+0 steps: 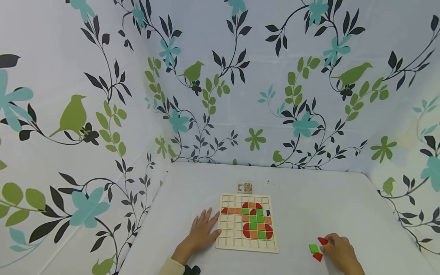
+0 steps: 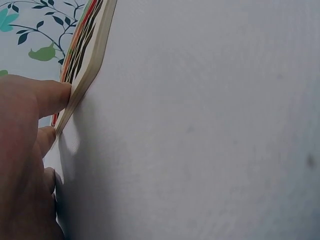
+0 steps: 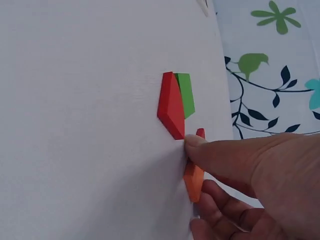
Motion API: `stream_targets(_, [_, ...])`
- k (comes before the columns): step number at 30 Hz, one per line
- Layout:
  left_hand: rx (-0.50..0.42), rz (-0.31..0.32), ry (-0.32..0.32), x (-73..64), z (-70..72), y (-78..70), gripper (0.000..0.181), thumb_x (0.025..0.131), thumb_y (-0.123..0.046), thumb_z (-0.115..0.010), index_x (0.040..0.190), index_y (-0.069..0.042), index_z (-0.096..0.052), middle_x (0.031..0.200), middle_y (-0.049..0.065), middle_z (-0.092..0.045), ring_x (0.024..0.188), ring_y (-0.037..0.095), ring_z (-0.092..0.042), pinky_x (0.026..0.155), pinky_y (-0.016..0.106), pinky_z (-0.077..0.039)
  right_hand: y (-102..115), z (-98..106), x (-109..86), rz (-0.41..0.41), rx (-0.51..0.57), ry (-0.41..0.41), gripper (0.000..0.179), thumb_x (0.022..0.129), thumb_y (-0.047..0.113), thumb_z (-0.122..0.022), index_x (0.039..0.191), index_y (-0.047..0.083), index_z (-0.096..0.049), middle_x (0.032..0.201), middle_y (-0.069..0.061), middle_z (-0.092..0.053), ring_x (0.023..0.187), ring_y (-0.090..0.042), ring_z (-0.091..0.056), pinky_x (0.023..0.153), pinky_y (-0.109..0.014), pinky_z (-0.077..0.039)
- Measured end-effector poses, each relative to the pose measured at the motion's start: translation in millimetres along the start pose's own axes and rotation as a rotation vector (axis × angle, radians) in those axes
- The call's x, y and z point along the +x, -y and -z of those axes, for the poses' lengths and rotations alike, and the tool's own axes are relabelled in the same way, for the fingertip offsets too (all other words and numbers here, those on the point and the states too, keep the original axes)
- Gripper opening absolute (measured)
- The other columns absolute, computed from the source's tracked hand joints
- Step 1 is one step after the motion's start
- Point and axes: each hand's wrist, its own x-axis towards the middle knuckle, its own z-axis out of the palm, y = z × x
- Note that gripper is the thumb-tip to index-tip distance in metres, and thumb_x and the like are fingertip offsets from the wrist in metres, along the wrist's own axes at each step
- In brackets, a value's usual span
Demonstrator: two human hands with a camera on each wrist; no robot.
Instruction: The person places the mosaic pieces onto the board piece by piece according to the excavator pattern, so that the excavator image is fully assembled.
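Note:
A square wooden grid board (image 1: 228,242) lies on the table, partly filled with red, orange and green pieces and one blue-and-white piece. My left hand (image 1: 203,231) rests beside its left edge with fingers spread, thumb and fingertips at the rim. In the left wrist view, the fingers meet the board's side (image 2: 95,65). Off to the right, my right hand (image 1: 340,250) pinches an orange tile (image 3: 194,182), the thumb at one side and curled fingers at the other. Around it lie a green tile (image 1: 314,248), a red piece (image 1: 317,257) and another red piece (image 1: 322,241).
Behind the board stands a small clear box (image 1: 245,186) showing colored pieces. White cloth (image 1: 302,198) covers the table. Floral-patterned cloth (image 1: 220,95) hangs along the back and both sides.

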Motion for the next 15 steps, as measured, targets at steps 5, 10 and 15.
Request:
stream_targets(5, [-0.003,0.002,-0.008,0.1,0.0,1.5,0.069,0.105,-0.051,-0.056,0.164,-0.020,-0.039,0.175,0.017,-0.021,0.162,0.044,-0.013,0.127,0.070,-0.008,-7.0,-6.5,0.2,0.030,0.018,-0.048,0.031,0.094,0.009,-0.074,0.113,-0.013,-0.063,0.105,-0.026,-0.065,0.103,-0.044,-0.064,0.091,-0.062,-0.053])
stream_targets(10, [-0.024,-0.012,-0.003,-1.1,2.4,0.0,0.070,0.104,-0.049,-0.058,0.164,-0.018,-0.040,0.174,0.020,-0.022,0.161,0.048,-0.013,0.125,0.072,-0.006,-4.2,-13.2,3.9,0.035,0.001,-0.076,0.030,0.094,0.010,-0.074,0.114,-0.011,-0.064,0.105,-0.023,-0.064,0.103,-0.043,-0.062,0.089,-0.060,-0.052])
stream_targets(15, [-0.004,-0.007,-0.001,-3.3,2.8,-1.2,0.069,0.105,-0.048,-0.057,0.164,-0.017,-0.039,0.174,0.022,-0.022,0.160,0.049,-0.014,0.125,0.072,-0.007,0.9,-21.0,11.0,0.106,-0.007,-0.089,0.029,0.095,0.009,-0.072,0.118,-0.007,-0.066,0.106,-0.017,-0.065,0.104,-0.038,-0.061,0.090,-0.058,-0.054])
